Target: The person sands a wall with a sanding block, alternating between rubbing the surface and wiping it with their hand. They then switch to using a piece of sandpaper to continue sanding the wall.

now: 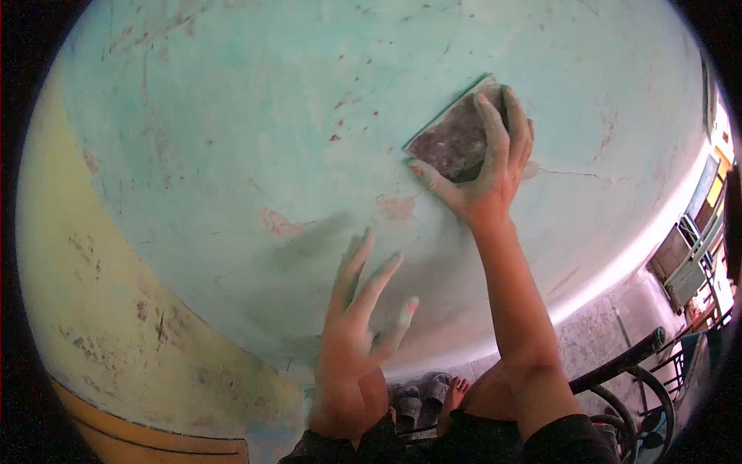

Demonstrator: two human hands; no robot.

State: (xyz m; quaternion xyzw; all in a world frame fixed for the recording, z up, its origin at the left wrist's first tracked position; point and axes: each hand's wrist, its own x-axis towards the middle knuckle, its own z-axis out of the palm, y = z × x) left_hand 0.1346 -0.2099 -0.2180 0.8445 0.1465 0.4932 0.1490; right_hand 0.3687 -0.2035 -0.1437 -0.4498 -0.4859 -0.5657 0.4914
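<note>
- The pad (450,142) is grasped by the right hand (498,170), thumb at one edge, fingers spread across its back, and is held against the wall (232,139).
- Pressure is probably best kept light and even, with the pad laid flat so that no corner digs in.
- Extra care seems needed near the thin crack (572,173) and flaked patch (396,206).
- The left hand (346,332) is released, fingers parted; whether the wall is touched cannot be told.
- The pad is thin, straight-edged, mottled dark; the green wall is chalky and stained.
</note>
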